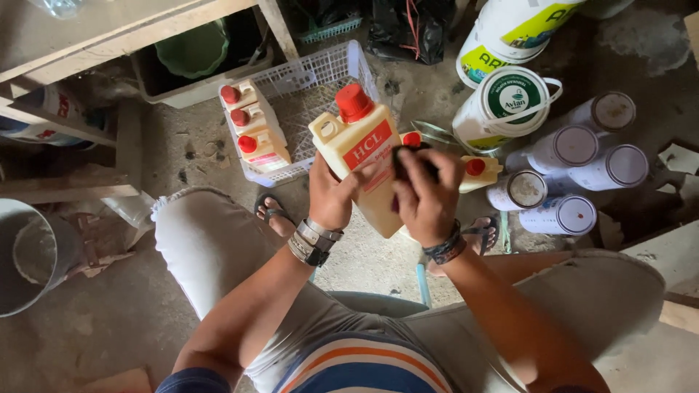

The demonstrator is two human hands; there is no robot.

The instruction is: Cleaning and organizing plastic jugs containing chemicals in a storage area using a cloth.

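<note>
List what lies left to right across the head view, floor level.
Grey metal bucket → white plastic mesh basket with three red-capped cream bottles → red-capped cream plastic jug in left hand → right hand → white cylindrical cans.

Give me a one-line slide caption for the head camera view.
Seated person's left hand steadies a cream red-capped jug while the right hand presses a dark object against it.

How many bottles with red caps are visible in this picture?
6. Three stand in the white basket. One is held in the left hand. Two lie behind the right hand. More may be hidden.
</note>
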